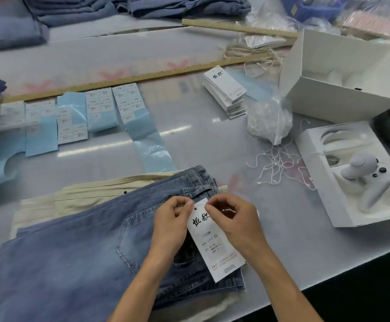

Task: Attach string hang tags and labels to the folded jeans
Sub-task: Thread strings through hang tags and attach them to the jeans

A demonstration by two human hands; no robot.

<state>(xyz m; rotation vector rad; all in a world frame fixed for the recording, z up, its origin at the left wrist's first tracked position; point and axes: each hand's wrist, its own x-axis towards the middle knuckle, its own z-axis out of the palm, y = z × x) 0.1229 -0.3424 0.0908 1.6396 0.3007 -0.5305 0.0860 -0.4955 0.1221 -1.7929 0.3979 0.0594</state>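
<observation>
fingers (184,206) pinch card tag (214,240) | faded denim jeans (73,247) beneath

Single head-worn wide-angle view, looking forward and steeply down at close range onto the table (212,140); hands at 6 o'clock, box (338,75) at 1 o'clock, label strips (73,117) at 10 o'clock

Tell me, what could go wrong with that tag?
The tag is pinched only at its top by the left hand and right hand, so it might slip off the jeans before it is tied. The punched hole sits near the edge and could tear. Loose strings nearby look tangled.
</observation>
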